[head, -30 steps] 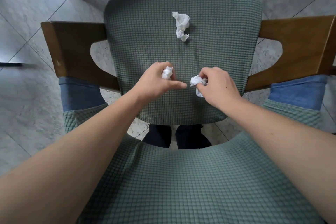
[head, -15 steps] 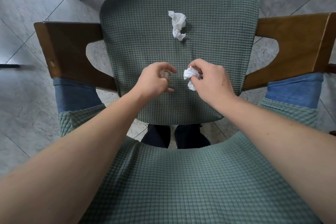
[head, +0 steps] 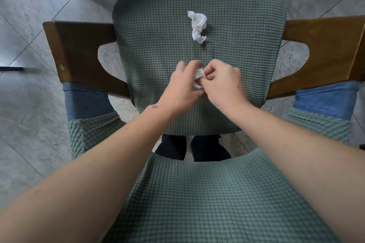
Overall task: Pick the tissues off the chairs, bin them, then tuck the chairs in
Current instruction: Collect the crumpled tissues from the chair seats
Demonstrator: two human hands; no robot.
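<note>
Head view: both hands meet over the green chair seat (head: 199,49).
Left hand (head: 182,85): fingers curled round a white tissue wad (head: 198,77).
Right hand (head: 223,83): pinches the same wad.
Loose tissue (head: 198,25): lies alone further up the seat, apart from the hands.
Risk: merging wads between two hands could let one slip to the floor (head: 29,94); the loose tissue might get forgotten.

A home dining area seems likely: an armchair (head: 197,55) wearing a green stretch slipcover is filling the centre of the frame, wooden armrests (head: 79,53) are flanking it, and grey marbled floor tiles (head: 29,114) are running along the left.
</note>
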